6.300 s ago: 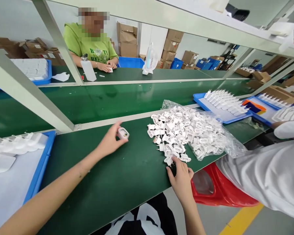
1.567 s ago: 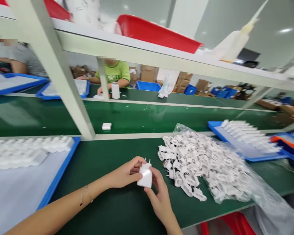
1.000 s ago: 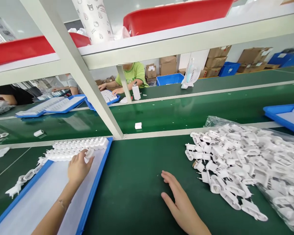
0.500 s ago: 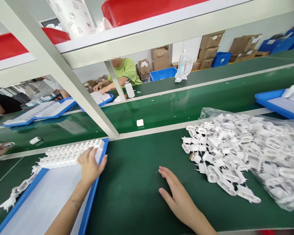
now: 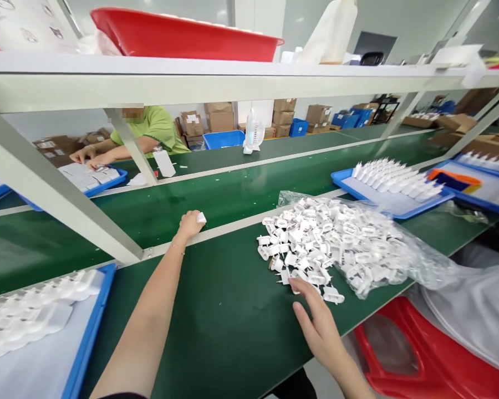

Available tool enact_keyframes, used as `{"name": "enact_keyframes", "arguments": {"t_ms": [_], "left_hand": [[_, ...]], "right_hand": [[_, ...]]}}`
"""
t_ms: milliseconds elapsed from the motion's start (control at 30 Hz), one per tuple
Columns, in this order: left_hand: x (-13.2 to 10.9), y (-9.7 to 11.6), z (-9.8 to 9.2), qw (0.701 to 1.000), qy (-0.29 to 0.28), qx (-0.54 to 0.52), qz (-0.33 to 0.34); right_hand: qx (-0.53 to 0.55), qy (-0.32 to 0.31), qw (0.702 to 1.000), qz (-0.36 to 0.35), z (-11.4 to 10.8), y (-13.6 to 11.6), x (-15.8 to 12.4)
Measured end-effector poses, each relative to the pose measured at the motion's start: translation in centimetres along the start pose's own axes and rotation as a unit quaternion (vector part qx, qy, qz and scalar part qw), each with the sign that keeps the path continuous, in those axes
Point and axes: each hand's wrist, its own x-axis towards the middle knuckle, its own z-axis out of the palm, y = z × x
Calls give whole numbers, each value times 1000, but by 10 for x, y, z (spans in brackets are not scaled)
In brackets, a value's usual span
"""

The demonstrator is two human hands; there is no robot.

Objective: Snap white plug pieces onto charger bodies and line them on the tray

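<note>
My left hand [image 5: 188,226] reaches out over the green belt's near rail, its fingers closed on a small white plastic housing [image 5: 202,218]. At the near end of the loose pile of white plastic parts [image 5: 307,238], my right hand [image 5: 318,321] has its thumb and fingers apart. Its fingertips overlap one part at the pile's edge; whether they touch it I cannot tell. Clear plastic bag film [image 5: 424,260] covers the right side of the pile. Rows of white housings [image 5: 29,310] stand in the blue-rimmed tray [image 5: 92,327] at left.
A white post [image 5: 62,177] slants up on the left to a shelf [image 5: 233,86] bearing a red basin [image 5: 191,37]. Another blue tray [image 5: 341,178] holds white pieces. Across the belt works a person in green [image 5: 158,130]. A red chair [image 5: 436,354] stands at right.
The view has swung right. My left hand has left the tray and taken hold of the white housing lying on the belt. My right hand has come closer to the pile.
</note>
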Motion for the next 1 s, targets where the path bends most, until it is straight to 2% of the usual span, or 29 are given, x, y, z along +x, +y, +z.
{"name": "enact_keyframes", "arguments": {"t_ms": [67,133,233,333,400,533,633,767,933,1000], "left_hand": [[-14,4,5,999,20,-38,-5],[-40,11,13,995,33,-99,-2],[-91,28,27,982,-18,-181,51],[-131,47,37,983,-85,-106,119],[-145,55,38,985,-94,-41,138],[-153,54,35,979,-116,-59,159],[-152,45,31,969,-143,-118,166],[-152,37,29,963,-139,-159,169],[-155,49,36,987,-50,-32,151],[-155,57,40,988,-35,31,147]], "right_hand": [[-61,10,998,-8,-5,4,24],[-144,20,989,-19,-3,7,54],[-290,16,957,-14,12,11,97],[-378,-30,925,13,29,15,123],[-400,-50,915,24,37,16,131],[-402,-52,914,21,43,13,130],[-385,-24,923,6,47,11,125],[-360,12,932,-44,49,10,123],[-246,6,968,-54,49,2,126],[-195,-3,980,-38,51,-4,128]]}}
